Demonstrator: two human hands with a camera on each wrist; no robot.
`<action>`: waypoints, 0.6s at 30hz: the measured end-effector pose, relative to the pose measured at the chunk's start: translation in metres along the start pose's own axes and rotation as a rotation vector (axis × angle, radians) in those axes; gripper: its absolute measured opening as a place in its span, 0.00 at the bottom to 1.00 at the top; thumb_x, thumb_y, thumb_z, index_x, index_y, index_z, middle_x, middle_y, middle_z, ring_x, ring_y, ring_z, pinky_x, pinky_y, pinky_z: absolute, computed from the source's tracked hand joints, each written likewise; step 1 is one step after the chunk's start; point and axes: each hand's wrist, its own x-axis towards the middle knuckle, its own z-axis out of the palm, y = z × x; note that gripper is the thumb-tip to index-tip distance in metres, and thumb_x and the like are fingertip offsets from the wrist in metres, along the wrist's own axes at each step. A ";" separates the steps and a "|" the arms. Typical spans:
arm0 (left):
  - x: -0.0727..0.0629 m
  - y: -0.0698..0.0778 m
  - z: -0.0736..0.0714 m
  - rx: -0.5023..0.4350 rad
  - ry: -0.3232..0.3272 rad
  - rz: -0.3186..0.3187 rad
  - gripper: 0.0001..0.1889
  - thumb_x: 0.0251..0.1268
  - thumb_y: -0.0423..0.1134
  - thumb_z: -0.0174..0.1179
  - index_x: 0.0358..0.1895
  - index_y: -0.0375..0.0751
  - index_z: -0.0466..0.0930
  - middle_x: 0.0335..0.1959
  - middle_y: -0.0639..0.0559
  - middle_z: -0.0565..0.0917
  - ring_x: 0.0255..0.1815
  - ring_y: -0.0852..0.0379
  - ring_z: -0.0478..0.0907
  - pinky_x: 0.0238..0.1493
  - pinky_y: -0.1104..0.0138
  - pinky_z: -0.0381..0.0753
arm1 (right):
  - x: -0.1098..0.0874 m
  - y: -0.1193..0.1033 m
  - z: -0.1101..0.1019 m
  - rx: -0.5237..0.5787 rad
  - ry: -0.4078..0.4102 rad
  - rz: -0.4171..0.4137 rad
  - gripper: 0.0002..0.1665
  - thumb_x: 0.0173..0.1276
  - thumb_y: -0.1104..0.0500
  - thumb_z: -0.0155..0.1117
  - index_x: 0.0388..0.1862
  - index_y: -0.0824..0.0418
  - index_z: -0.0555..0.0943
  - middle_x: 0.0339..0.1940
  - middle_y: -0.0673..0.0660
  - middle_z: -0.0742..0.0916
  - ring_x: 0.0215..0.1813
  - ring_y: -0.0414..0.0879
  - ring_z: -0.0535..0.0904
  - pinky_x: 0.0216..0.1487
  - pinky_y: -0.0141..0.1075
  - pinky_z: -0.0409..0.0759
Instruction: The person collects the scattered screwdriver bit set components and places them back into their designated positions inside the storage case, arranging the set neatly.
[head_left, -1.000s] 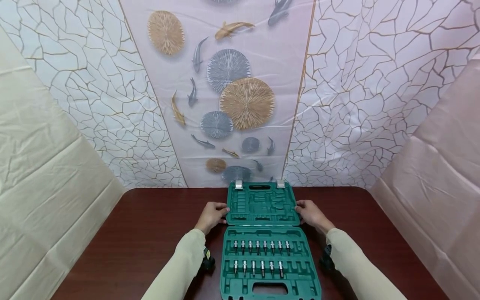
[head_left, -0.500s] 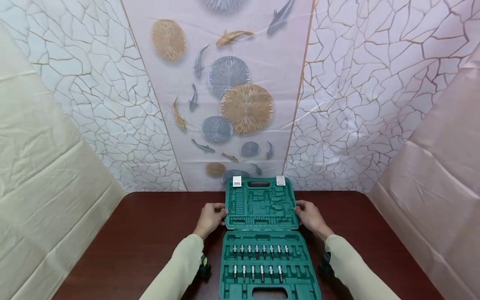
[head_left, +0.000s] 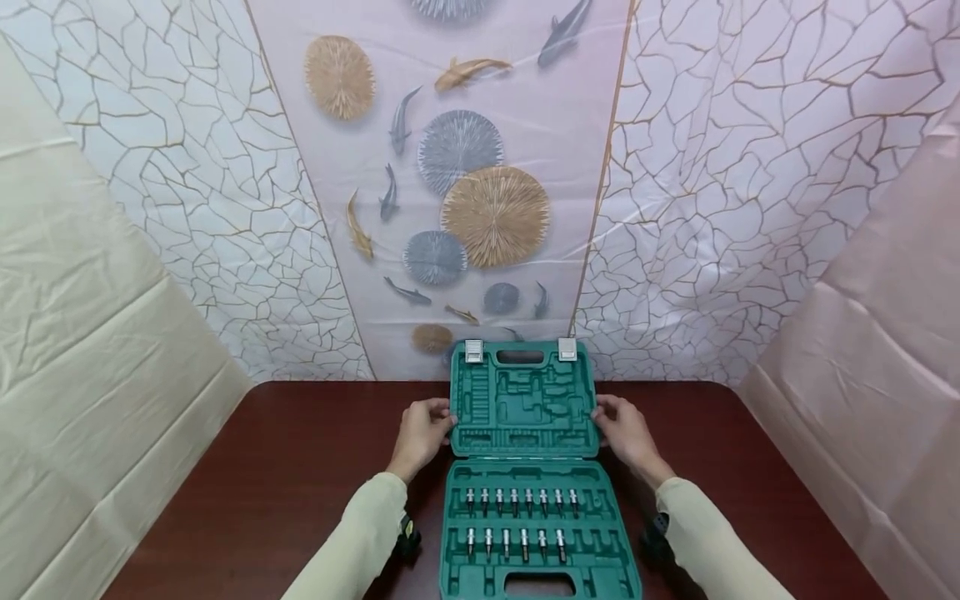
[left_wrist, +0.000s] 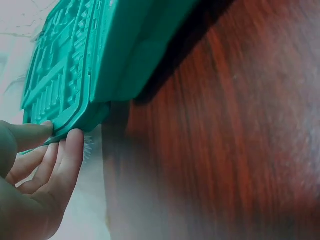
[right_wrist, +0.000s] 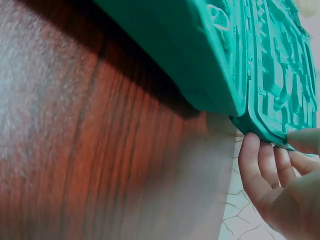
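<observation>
A green plastic tool case stands unfolded on the table, its lid (head_left: pixel 525 400) tilted up at the back and its base (head_left: pixel 540 521) lying flat in front. Two rows of silver bit sockets (head_left: pixel 513 500) sit in the base's slots; the lid's moulded recesses hold nothing. On the lid's left edge my left hand (head_left: pixel 422 429) pinches the rim, thumb on the inner face and fingers behind, as the left wrist view shows. My right hand (head_left: pixel 624 427) grips the opposite edge likewise; in the right wrist view its thumb (right_wrist: pixel 305 140) lies on the inside.
The dark red-brown wooden table (head_left: pixel 300 483) runs out to both sides of the case. A patterned cloth (head_left: pixel 495 217) hangs right behind the table's far edge, close to the lid's top. Two metal latches (head_left: pixel 567 349) sit on the lid's upper edge.
The lid has tilted further upright, its top edge rising against the cloth, with both hands holding its sides throughout. The base and its sockets stay in place; the head view has shifted slightly.
</observation>
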 end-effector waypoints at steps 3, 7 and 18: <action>0.000 0.003 -0.002 -0.010 0.019 0.025 0.17 0.74 0.28 0.65 0.62 0.28 0.83 0.46 0.41 0.87 0.37 0.47 0.89 0.38 0.52 0.90 | -0.002 -0.004 0.001 0.005 0.030 -0.023 0.25 0.85 0.64 0.53 0.76 0.71 0.69 0.55 0.69 0.81 0.37 0.60 0.83 0.41 0.51 0.85; 0.000 0.006 -0.004 -0.025 0.035 0.044 0.16 0.72 0.28 0.66 0.60 0.29 0.84 0.45 0.41 0.87 0.40 0.49 0.89 0.39 0.52 0.90 | -0.004 -0.006 0.000 0.030 0.063 -0.044 0.23 0.85 0.64 0.54 0.74 0.70 0.71 0.53 0.68 0.80 0.41 0.61 0.83 0.42 0.51 0.86; -0.001 0.007 -0.012 -0.045 0.057 0.096 0.14 0.69 0.27 0.69 0.57 0.31 0.85 0.43 0.42 0.87 0.40 0.47 0.89 0.42 0.52 0.90 | -0.003 -0.004 0.000 0.071 0.073 -0.115 0.19 0.85 0.65 0.54 0.70 0.69 0.73 0.52 0.67 0.79 0.50 0.60 0.82 0.46 0.50 0.87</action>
